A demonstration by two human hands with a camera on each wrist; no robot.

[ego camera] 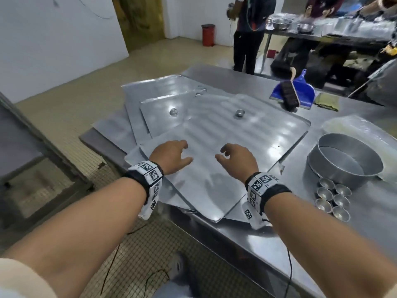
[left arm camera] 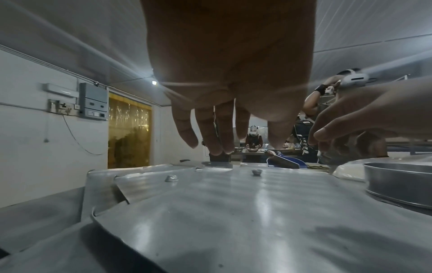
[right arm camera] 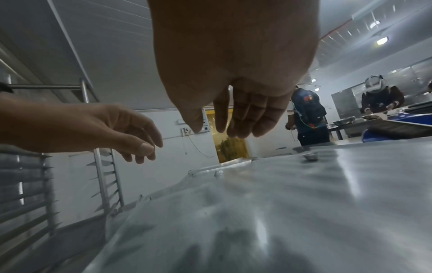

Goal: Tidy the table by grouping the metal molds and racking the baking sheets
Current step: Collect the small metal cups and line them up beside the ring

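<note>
- Here, two bare forearms with coded wristbands reached over a steel surface (ego camera: 268, 239); the left hand (ego camera: 169, 157) and right hand (ego camera: 236, 159) hovered side by side, apart from each other.
- Both hands were released, fingers loosely curved and spread, grasping nothing; the wrist views showed them held clear above the metal below.
- Beneath them lay several flat baking sheets (ego camera: 225, 134), overlapping at skewed angles, the nearest corners jutting past the surface's edge.
- One small metal mold (ego camera: 240, 113) sat upright on the top sheet, well beyond the right hand.
- A second small mold (ego camera: 174, 112), seemingly upside down, sat on a lower sheet, to the left of the first.
- To the right, six small molds (ego camera: 332, 197) were grouped in two rows on the surface, just in front of a round cake tin (ego camera: 345, 166).
- Farther back lay a blue dustpan (ego camera: 300, 91) with a brush (ego camera: 290, 94) across it, beside a folded cloth (ego camera: 327, 101).
- A tall tray rack (right arm camera: 105, 182) stood left of the surface, seen in the right wrist view.
- Other people (ego camera: 249, 33) worked at a far counter.
</note>
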